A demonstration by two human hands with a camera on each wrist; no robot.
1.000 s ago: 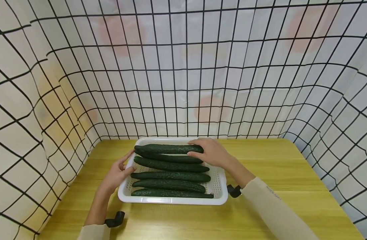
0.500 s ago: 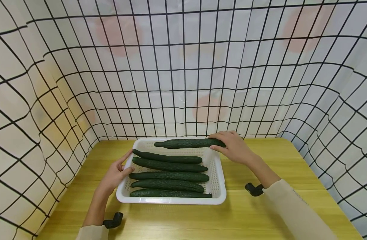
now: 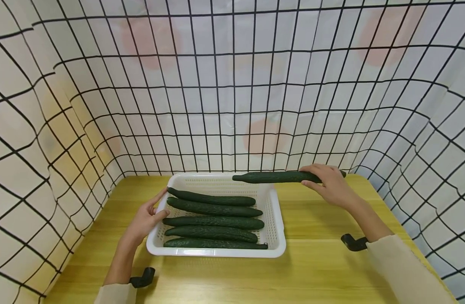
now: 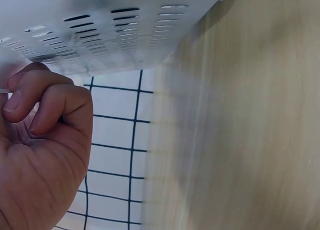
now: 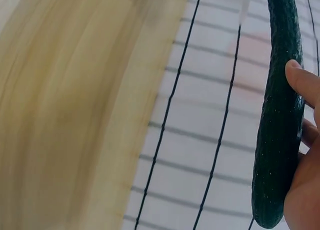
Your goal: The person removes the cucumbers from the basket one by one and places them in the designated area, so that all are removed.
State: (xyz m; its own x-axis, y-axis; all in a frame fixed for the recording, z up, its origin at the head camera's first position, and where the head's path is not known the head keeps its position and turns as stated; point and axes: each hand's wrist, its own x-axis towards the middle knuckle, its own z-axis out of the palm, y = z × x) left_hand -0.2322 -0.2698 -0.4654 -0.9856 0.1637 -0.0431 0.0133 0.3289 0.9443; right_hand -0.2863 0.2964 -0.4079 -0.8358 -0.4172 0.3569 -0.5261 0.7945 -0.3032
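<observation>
My right hand [image 3: 330, 185] grips a long dark green cucumber [image 3: 270, 177] near its right end, level and raised over the back right of the table. The cucumber's tapered left tip overlaps the basket's back right corner in the head view. Close up in the right wrist view, the thumb lies along the bumpy cucumber [image 5: 278, 140]. My left hand [image 3: 143, 221] holds the left rim of a white plastic basket [image 3: 217, 253]; its fingers curl at the rim in the left wrist view. Several cucumbers [image 3: 217, 221] lie side by side across the basket floor.
The basket stands on a yellow wood-grain table [image 3: 316, 261]. Black wire grid [image 3: 232, 101] over pale sheeting rises behind the table and along both sides. A black wrist device [image 3: 142, 277] sits at the left wrist, and another [image 3: 354, 242] at the right.
My right hand has lifted the back cucumber off the others and carried it right, mostly past the basket's edge. My left hand stays on the rim.
</observation>
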